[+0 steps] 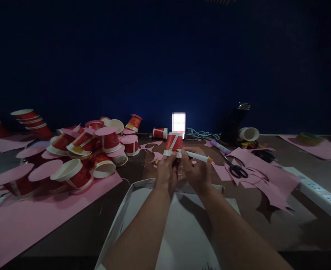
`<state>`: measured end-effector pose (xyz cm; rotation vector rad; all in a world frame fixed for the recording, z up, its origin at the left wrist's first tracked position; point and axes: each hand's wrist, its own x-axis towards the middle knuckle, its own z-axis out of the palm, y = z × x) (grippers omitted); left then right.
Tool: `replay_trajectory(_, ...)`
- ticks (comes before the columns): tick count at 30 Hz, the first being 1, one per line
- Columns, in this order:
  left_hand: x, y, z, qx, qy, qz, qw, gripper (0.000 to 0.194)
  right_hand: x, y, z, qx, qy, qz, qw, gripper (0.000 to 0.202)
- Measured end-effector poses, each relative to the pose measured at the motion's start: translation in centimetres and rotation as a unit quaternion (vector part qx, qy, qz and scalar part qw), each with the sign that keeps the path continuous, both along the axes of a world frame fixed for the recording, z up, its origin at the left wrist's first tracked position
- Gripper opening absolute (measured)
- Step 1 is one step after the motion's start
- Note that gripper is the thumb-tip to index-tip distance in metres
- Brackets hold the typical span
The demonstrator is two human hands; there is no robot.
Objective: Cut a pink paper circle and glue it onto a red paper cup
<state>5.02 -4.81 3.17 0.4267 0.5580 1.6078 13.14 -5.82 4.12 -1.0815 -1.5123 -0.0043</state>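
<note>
At the centre of the head view, one red paper cup (173,144) is held mouth down, slightly tilted, its pale rim lowest; a white stripe with small dark marks runs down its side. Left hand (167,167): fingers clamped on the cup near the rim. Right hand (197,169): fingers closed around one white marker (199,156) with an orange end, fingertips beside the cup.

Below, in the lower centre, the forearms pass over one shallow white box (192,232). Between the cup heap (83,150) on the left and the pink offcuts (264,170) on the right, brown table (139,163) shows, narrowed by scraps. The left side is bounded by a large pink sheet (55,213), the right by one white power strip (317,191).

Count: heap, more than ten cups, several topped with pink discs, overlap preventing an exact figure; upper left stack (34,123), at least three cups; just left of centre, one cup on its side (160,133); right of centre, one pale-mouthed cup (249,134), one pair of black scissors (238,171), one purple tube (220,147).
</note>
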Motion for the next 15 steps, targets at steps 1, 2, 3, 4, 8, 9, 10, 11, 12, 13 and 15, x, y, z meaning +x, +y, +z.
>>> replay_trajectory(1,0.01,0.02,-0.01,0.001,-0.002,0.001,1.000,0.013,0.01,0.03,0.01,0.001,-0.001,0.003,1.000,0.011)
replay_trajectory(2,0.02,0.03,-0.02,0.002,-0.004,0.002,1.000,0.014,0.01,0.07,0.00,0.002,0.000,0.005,1.000,0.011)
replay_trajectory(3,0.04,0.05,-0.04,0.002,-0.006,0.004,1.000,0.014,0.02,0.11,-0.01,0.003,0.001,0.007,1.000,0.010)
replay_trajectory(4,0.05,0.07,-0.06,0.000,-0.008,0.005,1.000,0.014,0.02,0.14,-0.03,0.003,0.003,0.007,1.000,0.010)
replay_trajectory(8,0.07,0.10,-0.22,-0.004,-0.011,0.010,1.000,0.012,0.05,0.17,-0.08,0.003,0.007,0.005,1.000,0.010)
replay_trajectory(9,0.07,0.10,-0.26,-0.003,-0.012,0.010,1.000,0.012,0.06,0.15,-0.08,0.001,0.007,0.005,1.000,0.010)
replay_trajectory(10,0.07,0.10,-0.29,-0.002,-0.013,0.008,1.000,0.011,0.07,0.13,-0.07,-0.001,0.006,0.003,1.000,0.010)
replay_trajectory(11,0.07,0.10,-0.30,0.000,-0.014,0.006,1.000,0.011,0.09,0.11,-0.07,-0.003,0.004,-0.001,1.000,0.010)
replay_trajectory(12,0.06,0.09,-0.30,0.003,-0.016,0.004,1.000,0.010,0.10,0.09,-0.07,-0.004,0.000,-0.006,1.000,0.011)
replay_trajectory(13,0.06,0.08,-0.28,0.002,-0.016,0.003,1.000,0.010,0.13,0.07,-0.08,-0.005,-0.004,-0.011,1.000,0.012)
replay_trajectory(15,0.05,0.05,-0.22,-0.002,-0.012,0.006,1.000,0.010,0.17,0.05,-0.10,-0.008,-0.014,-0.018,1.000,0.012)
